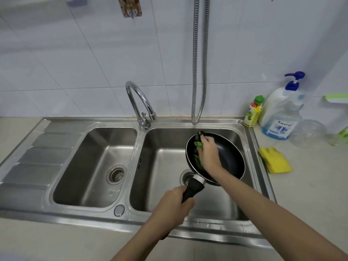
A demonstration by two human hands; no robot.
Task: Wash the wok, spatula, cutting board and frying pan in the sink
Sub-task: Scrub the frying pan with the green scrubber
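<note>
My left hand [174,202] is wrapped tight around the black handle of the frying pan [231,159], holding it tilted over the right basin of the steel sink [250,140], with the pan's far rim up near the back wall of the basin and the handle end low, above the drain [186,178]. My right hand [209,153] is inside the pan, fingers curled down and pressing a green scouring pad [198,159] against the dark inner surface on its left side; part of the pad sticks out past my fingertips toward the pan's upper rim. The left basin [94,166] holds nothing but its own strainer. The curved chrome faucet [138,98] stands on the divider between the 2 basins, its spout pointing toward the right one, and I see no water running from it. A ribbed metal hose [195,72] hangs down the white tiled wall and loops just behind the right basin. On the counter [301,185] to my right, a yellow cloth [275,161] lies just beside the sink edge, and behind it stand a small yellow bottle with a green cap [253,112] and a large pump bottle with blue liquid [282,113].
</note>
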